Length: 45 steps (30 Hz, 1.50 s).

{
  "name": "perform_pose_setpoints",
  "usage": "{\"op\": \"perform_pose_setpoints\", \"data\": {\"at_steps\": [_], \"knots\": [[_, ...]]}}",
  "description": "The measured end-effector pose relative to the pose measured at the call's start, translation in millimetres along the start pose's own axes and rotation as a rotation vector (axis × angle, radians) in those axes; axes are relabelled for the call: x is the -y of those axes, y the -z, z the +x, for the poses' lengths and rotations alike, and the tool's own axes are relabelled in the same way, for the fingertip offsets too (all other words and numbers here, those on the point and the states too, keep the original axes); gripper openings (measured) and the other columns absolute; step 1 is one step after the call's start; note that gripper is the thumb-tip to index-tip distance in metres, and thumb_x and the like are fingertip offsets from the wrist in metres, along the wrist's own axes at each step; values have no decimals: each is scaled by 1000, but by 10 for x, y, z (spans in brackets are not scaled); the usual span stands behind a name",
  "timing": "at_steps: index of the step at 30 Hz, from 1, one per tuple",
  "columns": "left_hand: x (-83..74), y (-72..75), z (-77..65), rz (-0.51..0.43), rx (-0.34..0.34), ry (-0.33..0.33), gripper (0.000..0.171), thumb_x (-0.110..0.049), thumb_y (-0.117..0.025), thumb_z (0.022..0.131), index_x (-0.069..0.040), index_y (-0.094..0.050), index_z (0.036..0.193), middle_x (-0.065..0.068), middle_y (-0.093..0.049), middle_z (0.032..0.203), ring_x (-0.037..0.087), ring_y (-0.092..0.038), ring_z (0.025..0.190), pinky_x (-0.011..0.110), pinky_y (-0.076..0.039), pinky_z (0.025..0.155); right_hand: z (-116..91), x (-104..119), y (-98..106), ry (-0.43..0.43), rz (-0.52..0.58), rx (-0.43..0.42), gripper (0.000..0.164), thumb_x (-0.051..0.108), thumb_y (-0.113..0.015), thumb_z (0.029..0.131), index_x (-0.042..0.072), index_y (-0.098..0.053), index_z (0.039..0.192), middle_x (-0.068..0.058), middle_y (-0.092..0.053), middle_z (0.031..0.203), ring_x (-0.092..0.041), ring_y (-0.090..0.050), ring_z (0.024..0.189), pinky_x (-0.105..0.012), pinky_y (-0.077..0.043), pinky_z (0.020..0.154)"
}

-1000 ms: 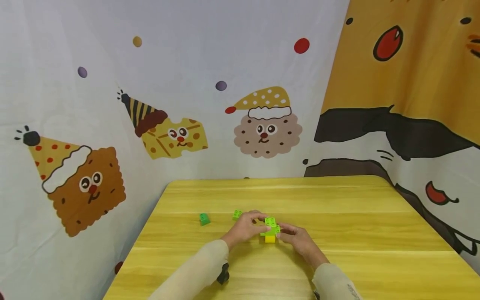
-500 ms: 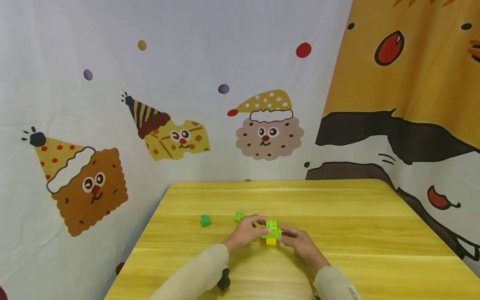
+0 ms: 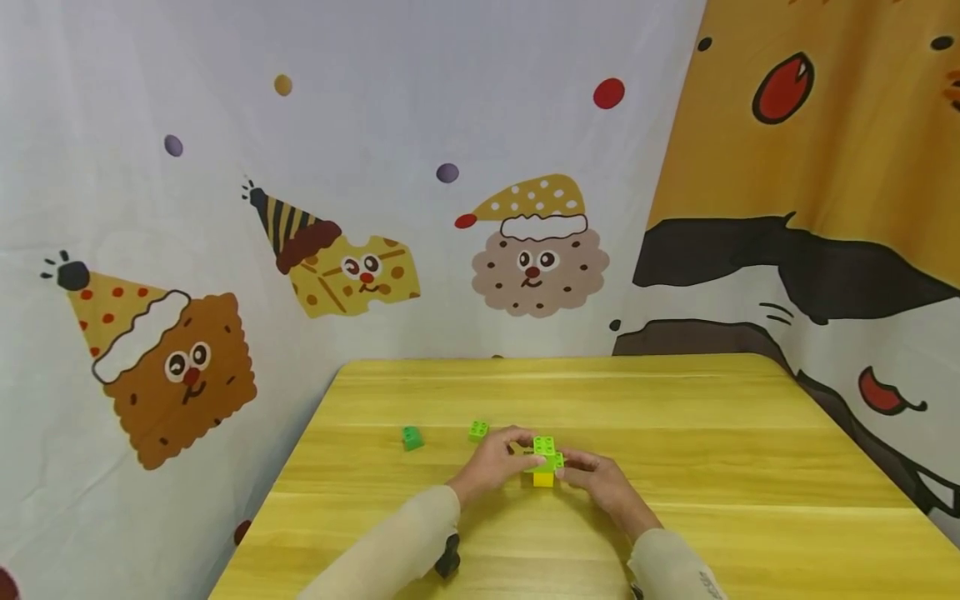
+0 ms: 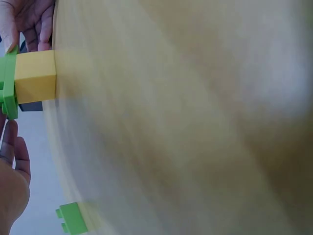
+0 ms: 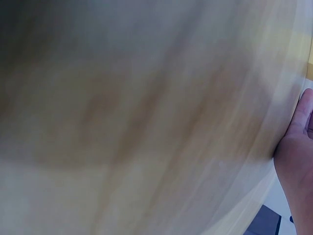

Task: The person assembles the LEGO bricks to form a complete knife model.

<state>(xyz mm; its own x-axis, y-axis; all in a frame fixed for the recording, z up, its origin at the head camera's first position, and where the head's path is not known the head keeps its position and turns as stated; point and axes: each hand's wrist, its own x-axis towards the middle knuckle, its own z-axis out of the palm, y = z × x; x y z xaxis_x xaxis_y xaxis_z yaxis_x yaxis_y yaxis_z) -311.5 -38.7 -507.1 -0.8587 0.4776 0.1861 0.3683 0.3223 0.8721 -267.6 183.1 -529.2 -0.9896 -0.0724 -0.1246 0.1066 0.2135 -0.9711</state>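
A small stack of toy bricks stands on the table between the hands. Its base is a yellow brick (image 3: 543, 480), with lime-green bricks (image 3: 544, 446) above it, wider than the base. From the left, the left hand (image 3: 489, 463) holds the green part, its thumb across the near side. The right hand (image 3: 602, 485) pinches the green part's right side with thumb and fingertips. In the left wrist view, the yellow brick (image 4: 36, 77) sits directly against a green layer (image 4: 9, 83), with both hands around it. The right wrist view shows only part of the right hand (image 5: 296, 156).
A loose lime-green brick (image 3: 478, 430) lies just behind the left hand. Farther left is a darker green brick (image 3: 412, 438). The wood-grain table (image 3: 675, 400) extends around them, with a printed cloth (image 3: 390, 108) hanging behind its far edge.
The head view has shifted slightly. Both hands stay at the brick stack with nearly the same hold, and the loose bricks have not moved on the table.
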Motion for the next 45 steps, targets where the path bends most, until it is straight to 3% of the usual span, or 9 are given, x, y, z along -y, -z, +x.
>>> {"op": "perform_pose_setpoints", "data": {"at_steps": [11,20,28,38,45], "knots": [[-30,18,9,56,16,-13,31,-38,-74,90,-24,-71,118,-13,-64,108,24,-60,107,31,-45,83,24,-12,9,7,1,-1,50,27,-75,90,5,-63,132,-9,-65,124,-26,-59,112,-51,-44,99],[5,72,-22,0,16,37,53,-43,-75,89,-18,-63,134,-3,-63,119,27,-56,114,37,-44,88,19,1,-4,0,9,-4,49,26,-75,90,4,-63,132,-10,-65,123,-25,-59,111,-50,-45,98],[88,225,-18,8,-32,51,49,-41,-72,91,-20,-62,134,5,-63,124,30,-55,118,41,-43,91,18,14,-17,5,11,-19,48,23,-76,89,3,-64,131,-10,-66,121,-24,-60,109,-46,-48,94],[212,478,9,-20,-112,14,49,-38,-74,91,-17,-62,133,17,-60,128,33,-54,119,45,-44,94,13,13,-16,2,25,-22,50,22,-76,89,2,-63,132,-11,-65,123,-24,-59,110,-45,-48,96],[325,650,16,42,-167,57,57,-41,-74,89,-11,-61,135,15,-60,129,31,-54,119,46,-46,94,16,6,-17,-4,12,-28,49,22,-76,88,3,-63,132,-9,-66,121,-24,-59,111,-47,-46,97]]}}
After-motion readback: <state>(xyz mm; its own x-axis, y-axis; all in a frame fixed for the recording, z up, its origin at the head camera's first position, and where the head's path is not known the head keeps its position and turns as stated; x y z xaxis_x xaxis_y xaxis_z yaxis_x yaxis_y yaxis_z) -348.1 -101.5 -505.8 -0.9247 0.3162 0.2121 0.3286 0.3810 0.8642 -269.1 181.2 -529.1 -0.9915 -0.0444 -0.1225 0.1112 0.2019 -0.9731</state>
